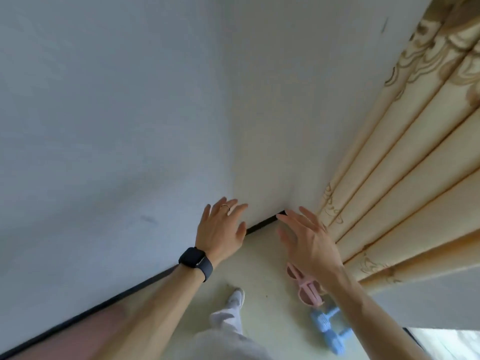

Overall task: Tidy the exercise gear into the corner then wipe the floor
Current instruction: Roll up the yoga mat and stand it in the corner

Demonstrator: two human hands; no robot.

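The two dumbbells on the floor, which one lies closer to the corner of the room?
The pink dumbbell; it lies beside the curtain, farther toward the corner than the blue dumbbell, and partly under the right hand.

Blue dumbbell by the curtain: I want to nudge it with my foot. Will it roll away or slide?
The blue dumbbell probably rolls little: its ends look ribbed, not smooth. The pale floor looks smooth, so it may slide. Likely light, plastic-looking.

Two dumbbells [307, 289] lay on the floor [262, 263] near the corner where the two walls met, one [330, 331] just nearer the person than the other, both beside the curtain [405, 178] hanging along the right wall. A foot [236, 297] stood on the floor left of them. Both hands, left [220, 229] and right [309, 242], were raised above the floor, before the corner.
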